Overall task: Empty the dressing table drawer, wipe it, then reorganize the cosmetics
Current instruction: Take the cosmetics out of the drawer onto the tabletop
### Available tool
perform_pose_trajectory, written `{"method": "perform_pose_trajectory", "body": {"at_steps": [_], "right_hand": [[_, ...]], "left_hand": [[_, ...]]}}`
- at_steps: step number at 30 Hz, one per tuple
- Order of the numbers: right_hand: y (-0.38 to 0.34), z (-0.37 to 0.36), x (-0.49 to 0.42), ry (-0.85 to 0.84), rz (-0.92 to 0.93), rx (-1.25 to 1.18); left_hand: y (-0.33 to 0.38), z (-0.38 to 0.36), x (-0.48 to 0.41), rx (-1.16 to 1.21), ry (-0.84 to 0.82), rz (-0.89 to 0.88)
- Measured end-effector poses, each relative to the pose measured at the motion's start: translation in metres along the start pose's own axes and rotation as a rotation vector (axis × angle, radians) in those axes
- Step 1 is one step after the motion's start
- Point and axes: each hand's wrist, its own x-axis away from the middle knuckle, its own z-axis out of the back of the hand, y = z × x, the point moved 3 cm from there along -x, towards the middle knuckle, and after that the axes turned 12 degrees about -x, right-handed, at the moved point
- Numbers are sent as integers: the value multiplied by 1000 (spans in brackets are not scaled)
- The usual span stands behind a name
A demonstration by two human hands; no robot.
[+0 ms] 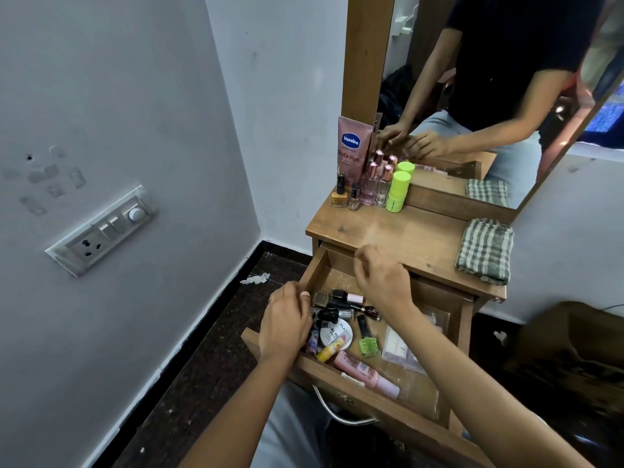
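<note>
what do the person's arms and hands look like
Both forearms are bare, with no sleeve, watch or bracelet showing. The left hand wears a thin ring on one finger; the right hand shows none. The mirror shows a dark short-sleeved top.

Both bare forearms are reaching forward from below, side by side. The left grip (285, 324) is hanging knuckles-up, its fingers curling down and under, so whether they are closing on anything is hidden. The right grip (381, 282) is hovering higher and farther ahead, wrist bending, fingers loosely curling downward.
</note>
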Motion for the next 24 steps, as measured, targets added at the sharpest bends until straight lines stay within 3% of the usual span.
{"method": "perform_pose_trajectory", "body": {"at_steps": [3,8,24], "right_hand": [[14,-3,37,-248,-217,263],[37,-15,43,-391,-354,223],[45,-43,34,-202,-502,-25]], "left_hand": [[1,0,0,-3,4,-2],[1,0,0,1,7,6],[-1,-2,-1,3,12,0]]}}
